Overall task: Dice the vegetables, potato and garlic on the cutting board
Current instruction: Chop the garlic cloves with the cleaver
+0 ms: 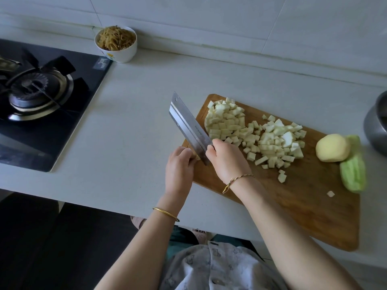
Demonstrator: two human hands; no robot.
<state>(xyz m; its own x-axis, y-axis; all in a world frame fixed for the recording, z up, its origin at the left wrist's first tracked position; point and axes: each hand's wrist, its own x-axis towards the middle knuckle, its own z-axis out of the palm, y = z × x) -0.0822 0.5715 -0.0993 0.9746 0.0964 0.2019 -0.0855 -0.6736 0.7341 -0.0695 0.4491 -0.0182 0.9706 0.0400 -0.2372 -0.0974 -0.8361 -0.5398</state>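
Note:
A wooden cutting board (303, 206) lies on the pale counter, with a heap of diced white vegetable cubes (251, 135) across its far half. A peeled potato (332, 147) and a peeled pale-green vegetable (352, 172) sit at its right edge. My right hand (226, 162) grips the handle of a steel cleaver (188, 124), whose blade points away to the left over the board's left corner. My left hand (180, 166) is beside the blade's heel, its fingers curled onto a small pale piece (198, 157) at the board's edge. No garlic is visible.
A white bowl of brown shredded food (116, 43) stands by the back wall. A black gas hob (37, 95) fills the left side. A dark metal pot (377, 126) sits at the right edge. One stray cube (330, 193) lies on the board's near right part.

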